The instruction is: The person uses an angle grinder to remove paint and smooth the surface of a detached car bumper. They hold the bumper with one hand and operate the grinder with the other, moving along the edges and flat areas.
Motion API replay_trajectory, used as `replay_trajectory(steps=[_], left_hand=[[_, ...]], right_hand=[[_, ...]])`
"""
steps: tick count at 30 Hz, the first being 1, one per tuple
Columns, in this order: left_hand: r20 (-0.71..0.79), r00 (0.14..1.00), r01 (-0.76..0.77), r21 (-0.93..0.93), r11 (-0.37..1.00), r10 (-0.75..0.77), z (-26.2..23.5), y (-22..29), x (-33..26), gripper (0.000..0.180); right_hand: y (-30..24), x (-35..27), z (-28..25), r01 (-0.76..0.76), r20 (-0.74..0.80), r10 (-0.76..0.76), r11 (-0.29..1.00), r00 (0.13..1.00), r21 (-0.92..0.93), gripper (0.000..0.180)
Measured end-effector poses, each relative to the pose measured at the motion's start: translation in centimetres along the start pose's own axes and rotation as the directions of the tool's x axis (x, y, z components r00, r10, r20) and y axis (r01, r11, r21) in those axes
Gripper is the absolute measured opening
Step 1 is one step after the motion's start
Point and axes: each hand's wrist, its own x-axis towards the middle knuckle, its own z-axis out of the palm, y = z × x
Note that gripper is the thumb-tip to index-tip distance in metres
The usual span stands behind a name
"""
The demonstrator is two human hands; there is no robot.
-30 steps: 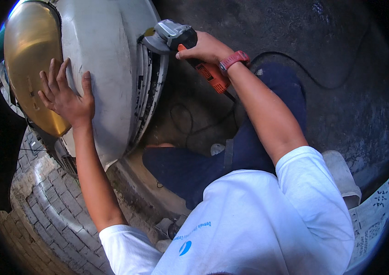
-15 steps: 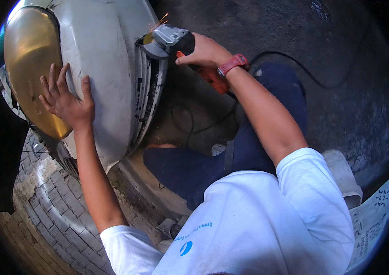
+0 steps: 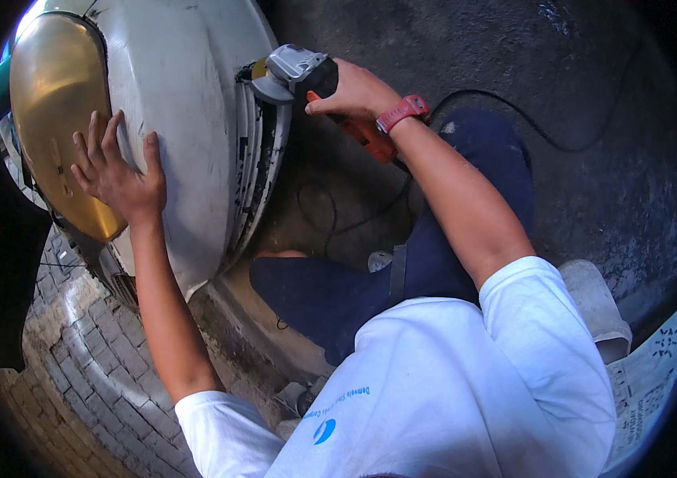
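Note:
My right hand (image 3: 358,89) is wrapped round an angle grinder (image 3: 298,65) with an orange body and a grey metal head. The grinder's disc, partly behind its guard, is at the edge of a white car body panel (image 3: 183,119), by a dark slotted strip (image 3: 257,171). Whether the disc touches the metal I cannot tell. With fingers spread, my left hand (image 3: 127,175) rests flat on the panel, its fingertips over the rim of a golden-yellow headlight (image 3: 59,111).
A black cord (image 3: 545,139) runs from the grinder over the dark floor (image 3: 593,72). Paving bricks (image 3: 107,350) lie at the lower left. To my right stand a pale bucket-like container (image 3: 593,299) and a printed sheet (image 3: 649,382). My bent legs are close below the grinder.
Orange sparks flew from the disc earlier, and now none show. The grinder has shifted only very slightly. My left hand stays in place on the panel.

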Motion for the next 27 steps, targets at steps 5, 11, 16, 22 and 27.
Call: replay_trajectory(steps=[5, 11, 16, 22, 27], left_hand=[[0.024, 1.000, 0.013, -0.006, 1.000, -0.013, -0.1, 0.1, -0.1, 0.058], [0.022, 0.999, 0.037, 0.005, 0.999, -0.037, -0.4, 0.3, 0.2, 0.061], [0.032, 0.998, 0.051, 0.013, 0.999, -0.051, -0.6, 0.4, 0.3, 0.061], [0.042, 0.995, 0.091, 0.003, 0.996, -0.091, -0.5, 0.5, 0.3, 0.059], [0.009, 0.996, 0.092, -0.035, 0.995, -0.091, -0.6, 0.7, 0.3, 0.058]], right_hand=[[-0.3, -0.3, -0.4, -0.062, 0.049, 0.058, 0.994, 0.997, 0.092, 0.089], [-1.2, -1.4, -1.7, -0.272, 0.173, 0.232, 0.928, 0.957, 0.255, 0.072], [-2.0, -0.5, -2.0, -0.148, 0.148, 0.115, 0.961, 0.982, 0.235, 0.073], [-0.7, -0.6, -1.9, -0.181, 0.148, 0.163, 0.977, 0.975, 0.115, 0.089], [-1.2, -1.6, -0.9, -0.069, -0.035, 0.068, 0.997, 0.997, -0.046, 0.101]])
